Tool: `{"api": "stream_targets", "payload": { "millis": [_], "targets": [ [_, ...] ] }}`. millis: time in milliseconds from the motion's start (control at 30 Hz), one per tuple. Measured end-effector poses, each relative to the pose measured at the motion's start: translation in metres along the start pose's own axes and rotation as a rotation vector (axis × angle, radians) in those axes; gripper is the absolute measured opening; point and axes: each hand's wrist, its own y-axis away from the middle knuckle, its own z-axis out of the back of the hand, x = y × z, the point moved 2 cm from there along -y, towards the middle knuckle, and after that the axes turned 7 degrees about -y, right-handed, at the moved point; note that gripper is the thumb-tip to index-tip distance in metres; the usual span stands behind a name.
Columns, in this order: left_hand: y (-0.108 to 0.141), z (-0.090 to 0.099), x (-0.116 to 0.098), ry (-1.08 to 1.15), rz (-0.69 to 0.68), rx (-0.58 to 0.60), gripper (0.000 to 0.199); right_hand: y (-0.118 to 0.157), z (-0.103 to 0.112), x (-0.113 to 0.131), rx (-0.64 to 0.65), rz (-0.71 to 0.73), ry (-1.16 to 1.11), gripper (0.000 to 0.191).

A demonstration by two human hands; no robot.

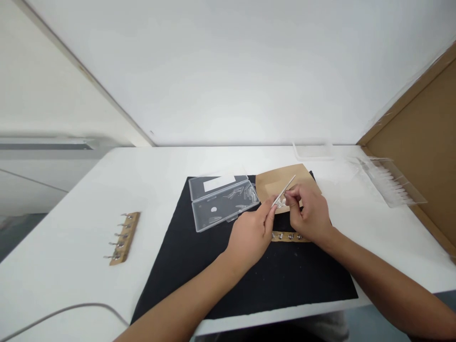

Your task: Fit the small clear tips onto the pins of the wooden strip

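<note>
My left hand (251, 233) grips a thin pale stick (286, 188), like a nail file, that slants up to the right. Close beside it, my right hand (309, 211) is closed in a pinch near the stick; what its fingertips hold is too small to make out. Both hands are above a brown paper sheet (270, 183) with small clear pieces on it. Left of them an open clear plastic case (213, 222) holds several clear nail-shaped tips. Below the hands, a wooden strip with metal clips (290, 236) lies on the black cloth (285, 275).
Another wooden strip with several clips (124, 240) lies on the white table (156, 185) at the left. A grey cable (81, 305) curves at the front left. Clear plastic trays (386, 183) stand at the right, by a brown board (420, 142).
</note>
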Motion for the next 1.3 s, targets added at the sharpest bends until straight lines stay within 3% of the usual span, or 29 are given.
{"api": "stream_targets", "payload": {
  "millis": [167, 333, 467, 600, 733, 867, 1100, 1200, 1300],
  "targets": [
    [0.0, 0.002, -0.003, 0.058, -0.004, -0.016, 0.047, -0.001, 0.001, 0.004, -0.087, -0.027, 0.028, 0.011],
    [0.0, 0.003, -0.002, 0.062, 0.034, -0.01, 0.045, -0.001, -0.001, 0.009, -0.057, 0.109, 0.075, 0.014],
    [-0.001, 0.004, -0.001, 0.098, 0.005, -0.039, 0.044, -0.002, -0.002, 0.008, -0.137, 0.08, 0.173, 0.015],
    [-0.002, 0.004, -0.001, 0.12, 0.012, -0.06, 0.042, -0.003, -0.005, 0.007, -0.031, 0.104, 0.121, 0.02],
    [-0.001, 0.005, -0.003, 0.161, 0.004, -0.069, 0.042, -0.005, -0.002, 0.007, -0.101, 0.095, 0.135, 0.017],
    [0.001, 0.006, -0.004, 0.175, 0.003, -0.077, 0.042, -0.006, -0.002, 0.008, -0.032, 0.121, 0.11, 0.02],
    [0.0, 0.006, -0.003, 0.179, 0.003, -0.081, 0.041, -0.006, -0.003, 0.012, -0.085, 0.19, 0.112, 0.018],
    [0.0, 0.006, -0.004, 0.202, 0.009, -0.079, 0.041, -0.008, 0.0, 0.012, -0.117, 0.129, 0.145, 0.019],
    [0.001, 0.006, -0.004, 0.202, 0.02, -0.079, 0.041, -0.009, 0.0, 0.011, -0.059, 0.135, 0.132, 0.019]
  ]
}}
